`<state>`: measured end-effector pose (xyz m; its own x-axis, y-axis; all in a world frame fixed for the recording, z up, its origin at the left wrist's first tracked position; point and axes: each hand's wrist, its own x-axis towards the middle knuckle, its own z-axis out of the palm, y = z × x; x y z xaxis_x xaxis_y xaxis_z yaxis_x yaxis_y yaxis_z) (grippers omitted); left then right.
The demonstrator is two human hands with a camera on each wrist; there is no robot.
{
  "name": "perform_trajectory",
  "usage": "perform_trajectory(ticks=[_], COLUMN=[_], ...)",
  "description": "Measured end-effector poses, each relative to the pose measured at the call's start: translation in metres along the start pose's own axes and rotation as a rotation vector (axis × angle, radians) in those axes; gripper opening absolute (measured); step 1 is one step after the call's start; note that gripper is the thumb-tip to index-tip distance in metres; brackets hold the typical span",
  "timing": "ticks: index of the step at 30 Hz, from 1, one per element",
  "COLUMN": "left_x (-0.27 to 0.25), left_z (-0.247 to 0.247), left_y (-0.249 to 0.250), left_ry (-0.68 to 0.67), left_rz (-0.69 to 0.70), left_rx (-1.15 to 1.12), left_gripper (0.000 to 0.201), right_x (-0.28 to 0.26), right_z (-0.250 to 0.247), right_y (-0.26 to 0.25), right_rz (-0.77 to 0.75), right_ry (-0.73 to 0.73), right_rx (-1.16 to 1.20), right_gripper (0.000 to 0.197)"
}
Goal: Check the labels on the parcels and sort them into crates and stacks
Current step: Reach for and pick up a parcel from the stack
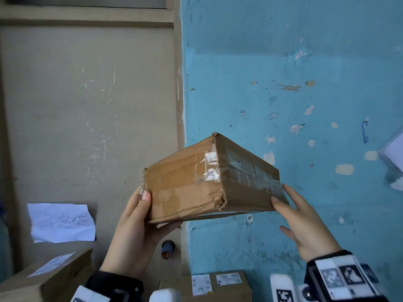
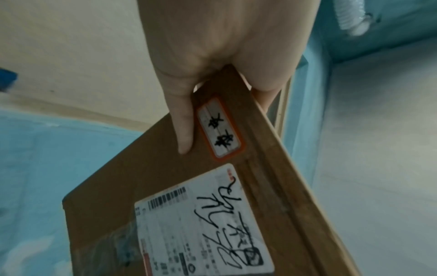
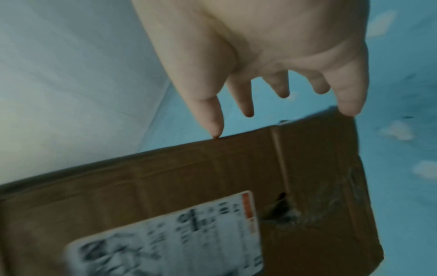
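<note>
The left hand (image 1: pixel 133 227) grips the tilted cardboard parcel (image 1: pixel 209 182) at one end. The right hand (image 1: pixel 305 223), fingers straight, touches the other end; its blurred label (image 3: pixel 165 235) seems unreadable

Dim, flat light; blurred wrist views.

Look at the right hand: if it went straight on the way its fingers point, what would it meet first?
Probably the cardboard parcel: the right hand has fingertips already at its near edge, though actual contact is unclear.

Matt brown cardboard parcel (image 1: pixel 209 182), glossy clear tape (image 1: pixel 209 168), paper label (image 2: pixel 203 224).
</note>
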<state>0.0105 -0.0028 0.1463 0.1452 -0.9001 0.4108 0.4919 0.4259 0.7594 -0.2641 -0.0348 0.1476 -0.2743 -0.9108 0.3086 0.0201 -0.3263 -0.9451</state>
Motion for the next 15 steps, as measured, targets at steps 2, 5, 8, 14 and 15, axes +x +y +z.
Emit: perform_trajectory(ticks=[2,5,8,14,15], left_x=[-0.006,-0.016,-0.023,-0.027,-0.027], left_z=[0.006,0.015,0.02,0.027,0.027], left_y=[0.005,0.008,0.007,-0.003,-0.005], left_ry=[-0.003,0.016,0.074,0.147,0.142], left_rz=[0.081,0.2,0.294,0.439,0.439], left_rx=[0.075,0.178,0.273,0.491,0.512], left_gripper=[0.048,0.037,0.03,0.037,0.04], right_x=[-0.009,-0.033,-0.055,-0.068,-0.067], right_z=[0.006,0.015,0.018,0.032,0.035], right_y=[-0.003,-0.015,-0.029,-0.039,-0.037], right_rz=[-0.073,-0.094,-0.203,-0.335,-0.334], right_ry=[-0.069,-0.225,-0.422,-0.454,-0.389], right_rx=[-0.065,0.064,0.134,0.108,0.111], right_gripper=[0.046,0.052,0.093,0.068,0.058])
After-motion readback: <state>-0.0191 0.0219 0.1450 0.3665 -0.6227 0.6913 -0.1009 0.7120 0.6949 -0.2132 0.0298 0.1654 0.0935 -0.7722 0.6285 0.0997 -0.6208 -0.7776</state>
